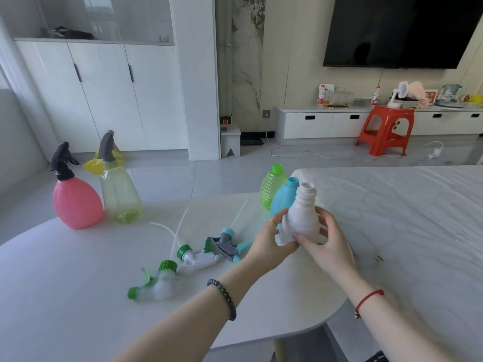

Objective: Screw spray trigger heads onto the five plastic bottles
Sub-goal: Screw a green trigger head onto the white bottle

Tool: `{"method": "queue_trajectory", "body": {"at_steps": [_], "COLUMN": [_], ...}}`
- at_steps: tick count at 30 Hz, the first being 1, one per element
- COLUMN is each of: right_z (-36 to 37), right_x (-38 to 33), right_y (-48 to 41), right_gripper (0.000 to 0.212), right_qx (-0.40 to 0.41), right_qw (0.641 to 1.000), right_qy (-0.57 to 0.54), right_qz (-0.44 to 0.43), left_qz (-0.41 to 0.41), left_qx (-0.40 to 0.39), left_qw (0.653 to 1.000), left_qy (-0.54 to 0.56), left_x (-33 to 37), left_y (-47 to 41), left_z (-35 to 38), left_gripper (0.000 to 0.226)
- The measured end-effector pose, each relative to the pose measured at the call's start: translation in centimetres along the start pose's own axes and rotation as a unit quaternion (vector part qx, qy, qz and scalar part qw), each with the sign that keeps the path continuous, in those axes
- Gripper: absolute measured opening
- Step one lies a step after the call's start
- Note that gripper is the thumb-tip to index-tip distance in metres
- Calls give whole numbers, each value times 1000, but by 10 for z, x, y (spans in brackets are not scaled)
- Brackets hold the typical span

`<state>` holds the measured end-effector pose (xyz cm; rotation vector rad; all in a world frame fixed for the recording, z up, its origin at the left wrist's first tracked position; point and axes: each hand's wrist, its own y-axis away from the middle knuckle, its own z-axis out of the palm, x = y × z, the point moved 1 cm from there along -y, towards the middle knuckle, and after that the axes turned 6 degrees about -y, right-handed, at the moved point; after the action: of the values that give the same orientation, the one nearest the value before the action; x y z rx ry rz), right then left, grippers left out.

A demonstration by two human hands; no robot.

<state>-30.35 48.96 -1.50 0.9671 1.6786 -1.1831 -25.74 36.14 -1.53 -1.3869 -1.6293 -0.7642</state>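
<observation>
Bottle (303, 218), white, held by left hand (271, 242) and right hand (325, 237), near upright, open neck upward.

Legible text: none.
Far bottles (321, 96): red-and-white labels, print too small to read.
Spray bottles on desk (47, 283): no readable markings.
TV (402, 30): screen dark.

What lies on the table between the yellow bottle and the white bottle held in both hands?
In the head view, three loose trigger heads: green-and-clear, white-and-green, grey-and-blue.
</observation>
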Motion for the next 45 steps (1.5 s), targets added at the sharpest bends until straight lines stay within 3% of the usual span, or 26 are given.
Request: {"method": "queue_trajectory", "body": {"at_steps": [5,10,17,24,33,37,41,45], "right_z": [28,95,199,260,248,210,178,175], "right_x": [-45,-93,-119,-96,-77,-67,-50,-40], "right_y": [3,6,36,65,48,15,8,25], "right_gripper": [57,53,52,55,54,52,59,63], "right_qx": [-11,-77,-203,-295,-377,-347,-382,-405], "right_qw": [996,986,969,952,926,931,898,880], "right_qy": [-50,-103,-117,-83,30,111,216,242], "right_qz": [-70,-104,-79,-21,-18,-33,-33,-49], "left_qz": [66,96,41,-24,-40,-33,-19,-13], "left_qx": [50,101,156,167,151,149,150,151], "left_qw": [997,990,987,986,988,988,988,988], "left_qy": [-8,4,-11,0,18,20,25,33], "left_x": [15,14,-48,-113,-145,-150,-151,-151], "left_y": [13,43,98,140,146,145,144,144], "left_z": [-55,-137,-226,-253,-245,-242,-238,-236], "left_gripper": [67,67,76,72,75,73,74,73]}}
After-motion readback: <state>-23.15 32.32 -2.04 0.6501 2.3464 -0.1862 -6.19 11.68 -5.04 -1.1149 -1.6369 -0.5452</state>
